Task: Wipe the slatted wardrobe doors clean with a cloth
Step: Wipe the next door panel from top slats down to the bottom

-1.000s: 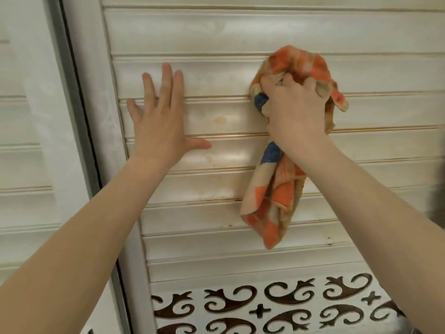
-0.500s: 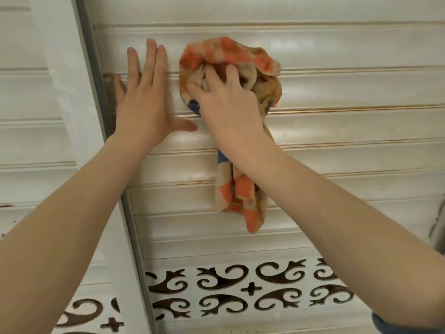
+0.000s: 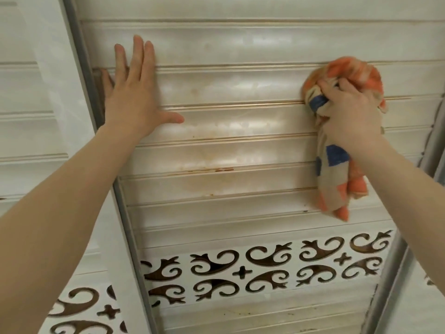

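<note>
I can read nothing here. The slatted door [image 3: 228, 88] between my left hand [image 3: 134, 100] and my right hand [image 3: 349, 116] bears no words, numbers or labels, nor does the cloth [image 3: 337, 179] I grip. The cutout band [image 3: 242, 272] below my hands is scrollwork and crosses, not lettering.

Soft, bright indoor light. Pale glare patches sit on the slats [image 3: 240, 83]; the left door [image 3: 29, 104] looks washed out and blurry. The frame [image 3: 83, 75] leans with wide-angle distortion.
</note>
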